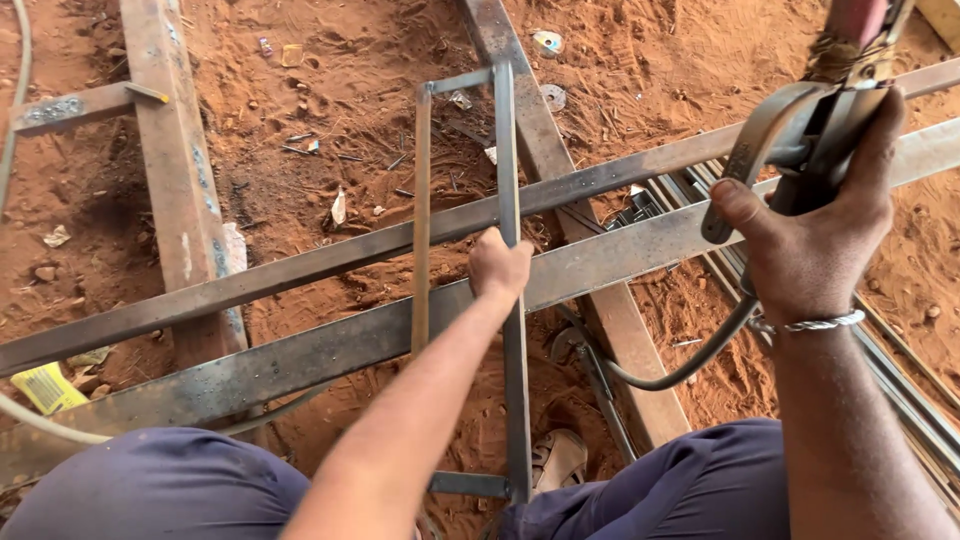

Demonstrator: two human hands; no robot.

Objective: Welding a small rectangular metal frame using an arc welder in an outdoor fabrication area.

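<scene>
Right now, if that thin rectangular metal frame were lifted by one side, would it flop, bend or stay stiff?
Probably stiff: the rectangular frame looks like straight steel bars joined at the corners, and it bridges the two long beams without sagging. It seems light enough for one hand, since the left hand alone grips its bar. Being flat-sided, it would hardly roll, though it might slide on the beams.

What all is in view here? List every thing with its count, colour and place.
rectangular metal frame: one, grey, lying across the long bars, centre
long steel bars: two, rusty grey, running across the view
steel beams: two, rusty, on the soil beneath
welding electrode holder: one, dark, upper right
cable: one, dark, hanging from the holder
sandy soil: reddish, all around
yellow scrap: one, lower left
left hand: one, fingers gripping the frame
right hand: one, gripping the holder, bracelet on wrist
</scene>
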